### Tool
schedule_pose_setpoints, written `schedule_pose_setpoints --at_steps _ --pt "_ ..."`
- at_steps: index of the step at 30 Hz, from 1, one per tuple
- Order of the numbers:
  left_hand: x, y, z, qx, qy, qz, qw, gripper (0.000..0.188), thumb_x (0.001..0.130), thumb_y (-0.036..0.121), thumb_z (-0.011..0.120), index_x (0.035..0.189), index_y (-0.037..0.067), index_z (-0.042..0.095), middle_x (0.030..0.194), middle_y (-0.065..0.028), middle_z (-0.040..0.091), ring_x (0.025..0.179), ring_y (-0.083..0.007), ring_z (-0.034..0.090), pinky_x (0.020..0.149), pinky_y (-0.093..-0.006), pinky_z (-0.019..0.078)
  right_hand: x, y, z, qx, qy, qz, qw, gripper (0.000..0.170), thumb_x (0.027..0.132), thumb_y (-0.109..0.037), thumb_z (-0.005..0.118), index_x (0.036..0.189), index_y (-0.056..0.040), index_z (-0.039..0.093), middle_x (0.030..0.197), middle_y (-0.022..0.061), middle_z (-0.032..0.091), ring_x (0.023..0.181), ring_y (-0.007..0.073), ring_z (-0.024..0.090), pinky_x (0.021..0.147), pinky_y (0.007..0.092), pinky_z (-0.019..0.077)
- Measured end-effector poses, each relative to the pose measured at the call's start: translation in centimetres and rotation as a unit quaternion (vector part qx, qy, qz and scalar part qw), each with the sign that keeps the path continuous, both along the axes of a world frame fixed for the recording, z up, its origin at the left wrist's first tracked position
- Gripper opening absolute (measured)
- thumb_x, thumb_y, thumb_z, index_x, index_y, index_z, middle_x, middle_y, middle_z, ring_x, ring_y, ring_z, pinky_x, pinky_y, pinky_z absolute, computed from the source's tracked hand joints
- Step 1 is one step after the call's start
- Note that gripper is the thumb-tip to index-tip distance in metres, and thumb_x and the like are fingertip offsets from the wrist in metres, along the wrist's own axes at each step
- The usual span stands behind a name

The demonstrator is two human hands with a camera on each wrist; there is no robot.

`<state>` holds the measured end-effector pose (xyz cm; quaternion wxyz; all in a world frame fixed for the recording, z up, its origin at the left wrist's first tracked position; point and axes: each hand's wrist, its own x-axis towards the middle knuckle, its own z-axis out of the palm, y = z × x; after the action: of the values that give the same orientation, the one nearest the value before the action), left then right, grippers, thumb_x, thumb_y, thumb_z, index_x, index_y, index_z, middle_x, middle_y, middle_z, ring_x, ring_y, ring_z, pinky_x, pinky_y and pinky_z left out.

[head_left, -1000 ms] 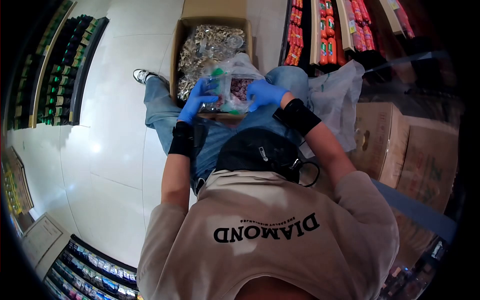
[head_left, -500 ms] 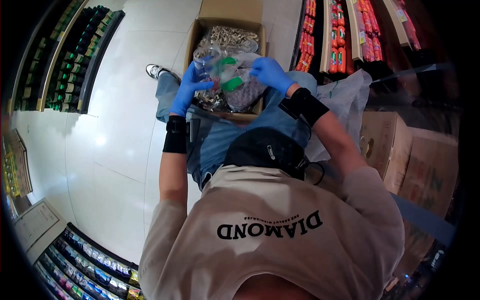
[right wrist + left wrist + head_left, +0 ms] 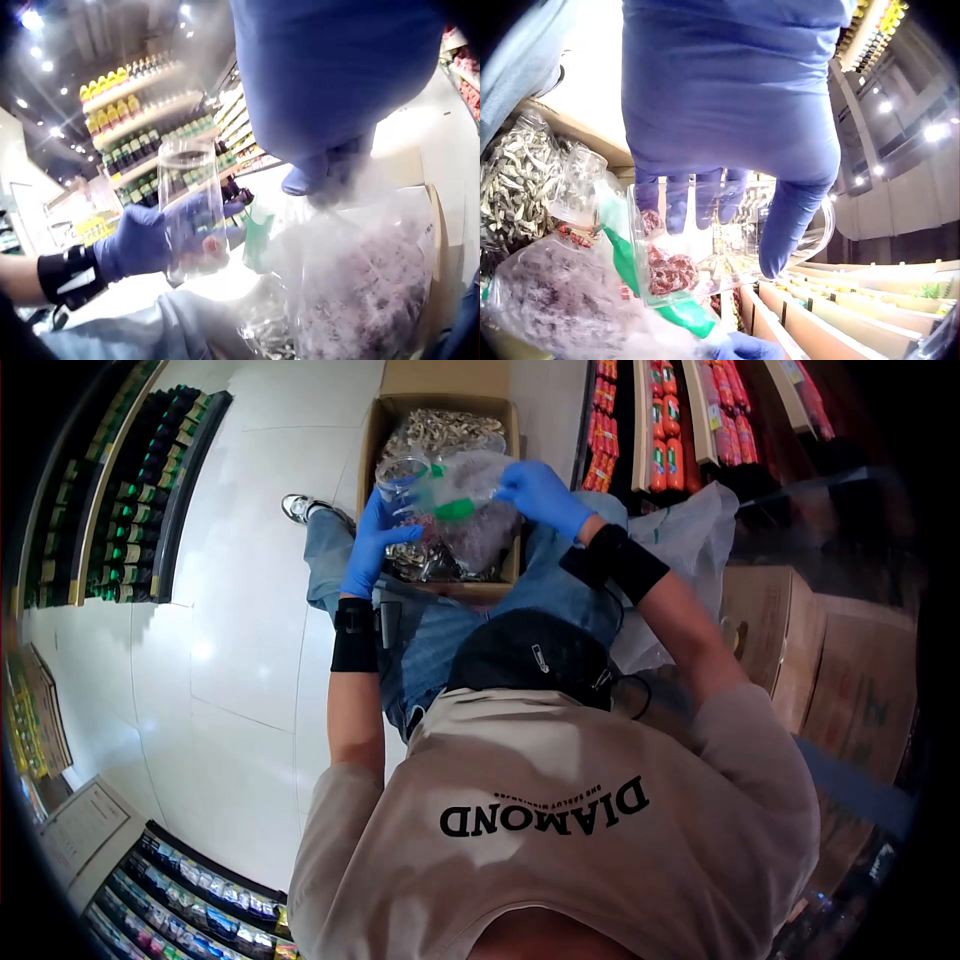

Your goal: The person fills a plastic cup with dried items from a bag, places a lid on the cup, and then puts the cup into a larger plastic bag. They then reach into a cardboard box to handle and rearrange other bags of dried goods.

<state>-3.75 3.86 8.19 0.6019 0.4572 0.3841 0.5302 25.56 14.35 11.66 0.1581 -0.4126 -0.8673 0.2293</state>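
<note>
My blue-gloved left hand (image 3: 372,550) holds a clear plastic jar (image 3: 191,172) upright, thumb on one side and fingers on the other. A few wrinkled dark red dried fruits (image 3: 671,274) lie at its bottom. Beside it, my gloved right hand (image 3: 545,497) pinches the upper edge of a clear bag (image 3: 367,281) of frosted purplish dried fruit. A green strip (image 3: 455,509) marks the bag near its top, close beside the jar. The bag hangs over an open cardboard box (image 3: 370,445); the right fingertips are partly blurred by the plastic.
Bags of dried mushroom slices (image 3: 521,172) fill the box, with another clear plastic cup (image 3: 577,184) on them. A large empty plastic bag (image 3: 670,560) lies right of my leg, near closed cartons (image 3: 765,620). Shelves of red-wrapped sausages (image 3: 665,420) stand at right.
The left hand has moved from the bag's side to the left, the jar now plainly visible in it. My right hand has risen to the bag's upper edge, and the bag has turned.
</note>
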Motion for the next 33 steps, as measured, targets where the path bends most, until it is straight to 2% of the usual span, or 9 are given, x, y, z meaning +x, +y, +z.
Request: schedule_pose_setpoints --at_steps 3,11,15,16,21,23,26,29,33 --pt "0.2 -0.1 -0.7 -0.01 -0.024 -0.007 1.0 0.081 0.074 0.0 0.08 0.148 0.005 0.045 0.144 -0.0086 0.055 0.133 -0.0238 0.052 0.109 -0.0364 0.0426 -0.5 -0.7 0.3 0.005 0.071 -0.03 0.997 0.023 0.083 -0.026 0.075 0.081 -0.0037 0.07 0.084 0.0188 0.068 0.081 0.0414 0.065 0.071 0.0476 0.052" --pt "1.2 -1.4 -0.3 -0.058 0.06 -0.066 0.994 0.085 0.073 0.004 0.083 0.148 0.003 0.044 0.141 -0.0088 0.056 0.128 -0.0209 0.053 0.106 -0.0338 0.0436 1.0 -2.6 -2.1 -0.062 0.012 0.043 0.997 0.019 0.084 -0.022 0.072 0.09 -0.0034 0.072 0.087 0.0198 0.069 0.079 0.0403 0.066 0.072 0.0462 0.0523" --pt "2.8 -1.9 -2.0 -0.066 0.16 -0.141 0.975 0.09 0.074 -0.001 0.079 0.153 0.005 0.038 0.143 -0.006 0.054 0.126 -0.0172 0.053 0.108 -0.0343 0.0437 2.0 -3.4 -1.2 -0.122 -0.037 0.09 0.988 0.021 0.083 -0.022 0.073 0.088 -0.0017 0.071 0.083 0.0208 0.067 0.076 0.0394 0.065 0.072 0.0452 0.0519" --pt "3.3 -2.2 -1.4 -0.136 0.165 -0.158 0.964 0.093 0.074 -0.003 0.081 0.154 0.004 0.036 0.142 -0.0063 0.055 0.125 -0.017 0.053 0.104 -0.034 0.0471 2.4 -3.4 -1.1 -0.145 -0.057 0.114 0.981 0.023 0.083 -0.023 0.074 0.087 -0.0015 0.07 0.082 0.0209 0.067 0.076 0.0392 0.065 0.071 0.0448 0.0516" --pt "3.5 -2.2 -3.4 -0.16 0.155 -0.256 0.94 0.093 0.075 -0.004 0.083 0.154 0.004 0.036 0.139 -0.0067 0.057 0.123 -0.0167 0.054 0.102 -0.0328 0.049 2.6 -3.3 -1.0 -0.186 -0.178 0.156 0.953 0.031 0.083 -0.031 0.077 0.088 -0.0008 0.071 0.078 0.0199 0.067 0.072 0.0361 0.066 0.068 0.0435 0.0505" --pt "3.3 -2.1 -4.0 -0.165 0.146 -0.252 0.942 0.091 0.074 -0.006 0.082 0.153 0.005 0.038 0.138 -0.0064 0.058 0.124 -0.0166 0.054 0.104 -0.0327 0.0471 2.4 -2.2 -0.8 -0.305 -0.152 0.139 0.93 0.039 0.085 -0.038 0.077 0.096 -0.0009 0.073 0.083 0.0168 0.07 0.075 0.0297 0.068 0.072 0.0408 0.0525" --pt "2.9 -2.5 -4.3 -0.135 0.061 -0.199 0.969 0.088 0.072 -0.008 0.08 0.15 0.005 0.041 0.137 -0.006 0.058 0.124 -0.0165 0.053 0.108 -0.0327 0.0436 1.5 -1.8 -0.9 -0.199 -0.002 0.088 0.976 0.034 0.092 -0.032 0.072 0.109 -0.0015 0.071 0.1 0.0112 0.072 0.093 0.0214 0.069 0.086 0.0355 0.0537" --pt "2.8 -2.9 -4.0 -0.123 0.057 -0.206 0.969 0.084 0.071 -0.004 0.081 0.146 0.004 0.043 0.124 -0.0074 0.062 0.112 -0.0178 0.059 0.098 -0.0323 0.0495 0.7 -1.2 -0.5 -0.272 0.078 0.005 0.959 0.033 0.094 -0.028 0.07 0.112 -0.0008 0.07 0.105 0.0114 0.071 0.095 0.0214 0.068 0.089 0.0355 0.0535" --pt "2.8 -3.0 -4.4 -0.13 0.072 -0.212 0.966 0.087 0.066 -0.004 0.082 0.145 0.005 0.045 0.124 -0.0077 0.061 0.11 -0.0177 0.059 0.098 -0.0313 0.0483 -0.1 -0.6 -3.6 -0.251 0.141 0.041 0.957 0.026 0.093 -0.022 0.07 0.109 -0.0016 0.071 0.103 0.0109 0.07 0.097 0.0251 0.068 0.091 0.0367 0.0531"
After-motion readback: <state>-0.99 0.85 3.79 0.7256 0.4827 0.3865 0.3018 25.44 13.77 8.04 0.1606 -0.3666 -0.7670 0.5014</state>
